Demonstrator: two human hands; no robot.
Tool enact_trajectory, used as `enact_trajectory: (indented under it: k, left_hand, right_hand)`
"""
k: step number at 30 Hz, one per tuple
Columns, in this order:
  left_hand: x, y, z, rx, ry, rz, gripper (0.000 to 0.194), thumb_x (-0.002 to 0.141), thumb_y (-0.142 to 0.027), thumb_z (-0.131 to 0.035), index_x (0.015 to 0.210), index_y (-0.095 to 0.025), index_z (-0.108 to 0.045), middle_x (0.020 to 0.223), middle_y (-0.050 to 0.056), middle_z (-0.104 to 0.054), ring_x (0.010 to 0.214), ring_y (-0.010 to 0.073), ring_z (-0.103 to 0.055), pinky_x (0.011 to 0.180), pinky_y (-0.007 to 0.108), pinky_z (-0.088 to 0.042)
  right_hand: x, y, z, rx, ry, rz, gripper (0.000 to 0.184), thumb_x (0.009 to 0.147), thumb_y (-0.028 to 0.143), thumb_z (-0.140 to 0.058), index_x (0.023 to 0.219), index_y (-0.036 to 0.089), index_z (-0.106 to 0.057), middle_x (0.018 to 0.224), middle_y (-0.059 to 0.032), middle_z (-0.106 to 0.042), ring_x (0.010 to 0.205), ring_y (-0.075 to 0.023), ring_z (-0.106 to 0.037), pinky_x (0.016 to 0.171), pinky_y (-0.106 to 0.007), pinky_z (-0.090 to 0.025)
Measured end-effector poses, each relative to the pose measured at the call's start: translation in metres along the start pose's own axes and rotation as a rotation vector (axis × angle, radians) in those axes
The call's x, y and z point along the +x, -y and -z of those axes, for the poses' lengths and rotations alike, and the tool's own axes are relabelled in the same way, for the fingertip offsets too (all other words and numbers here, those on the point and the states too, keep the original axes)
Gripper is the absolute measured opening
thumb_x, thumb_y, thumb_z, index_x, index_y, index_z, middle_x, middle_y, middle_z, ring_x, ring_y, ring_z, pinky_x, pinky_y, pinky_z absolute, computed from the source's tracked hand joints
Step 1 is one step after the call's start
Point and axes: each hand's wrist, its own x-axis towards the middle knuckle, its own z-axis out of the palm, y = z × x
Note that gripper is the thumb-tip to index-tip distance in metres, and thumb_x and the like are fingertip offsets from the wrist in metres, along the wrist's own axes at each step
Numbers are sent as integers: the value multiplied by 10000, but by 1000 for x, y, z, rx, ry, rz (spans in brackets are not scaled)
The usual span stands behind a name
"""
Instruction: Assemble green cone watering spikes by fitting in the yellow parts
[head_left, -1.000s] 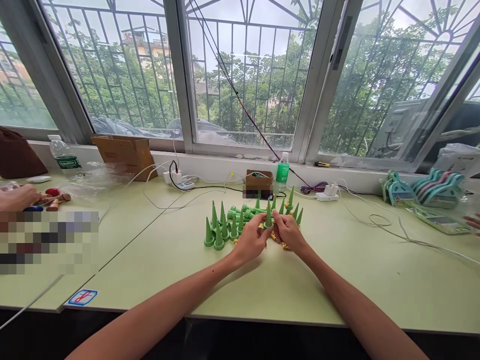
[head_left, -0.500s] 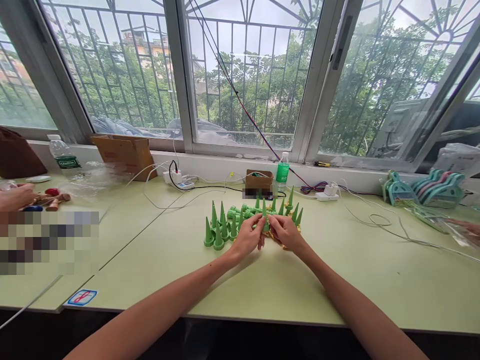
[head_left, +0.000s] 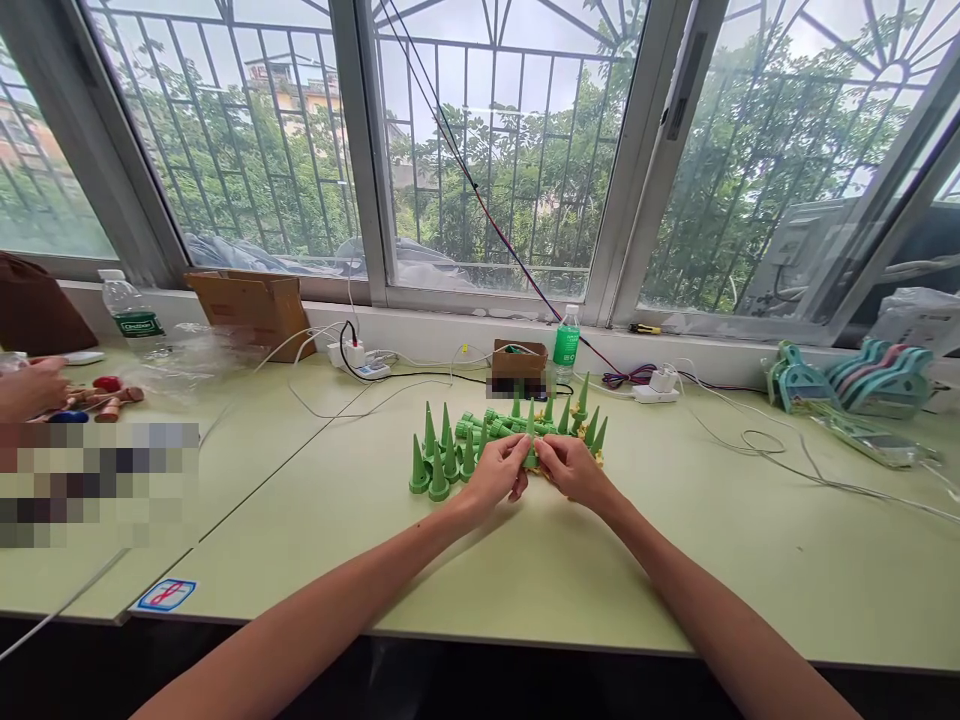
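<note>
My left hand (head_left: 495,472) is closed around the lower part of a green watering spike (head_left: 531,418), which points upward. At the spike's side, the thumb and fingers of my right hand (head_left: 573,470) are pinched together; anything small between them is hidden. Left of my hands, several more green cone-shaped spikes (head_left: 438,476) stand on their wide bases. Behind my hands lie green ribbed pieces (head_left: 472,424). Small yellow pieces (head_left: 579,420) lie around the right-hand spikes, partly covered by my right hand.
A small brown box (head_left: 517,362) and a green-labelled bottle (head_left: 567,338) stand behind the spikes. White cables (head_left: 757,446) and a power strip (head_left: 363,366) lie along the windowsill side. Another person's hand (head_left: 34,388) is at far left; teal hangers (head_left: 885,380) are at right.
My hands stay together at the spike, with my right fingers shifted slightly. The other person's hand at the far right has left the view.
</note>
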Motion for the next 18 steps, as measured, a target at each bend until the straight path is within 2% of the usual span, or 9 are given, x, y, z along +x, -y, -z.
enact_trajectory:
  k: [11,18]
  left_hand:
    - [2,2,6,-63,110,49,417,825,-566,-564,773,-153,-537,570,-63,-388,379,35,-364,346,175,-260]
    - [5,5,7,-95,110,80,455,774,-600,-607,790,-148,-549,597,-60,-407,388,33,-375,345,175,-266]
  right_hand:
    - [-2,4,4,-139,27,69,402,939,398,-381,593,207,-306,543,44,-325,509,-104,-291,494,-253,-232]
    - [-1,4,4,-151,25,75,412,950,408,-373,599,204,-303,551,49,-316,514,-102,-280,499,-257,-232]
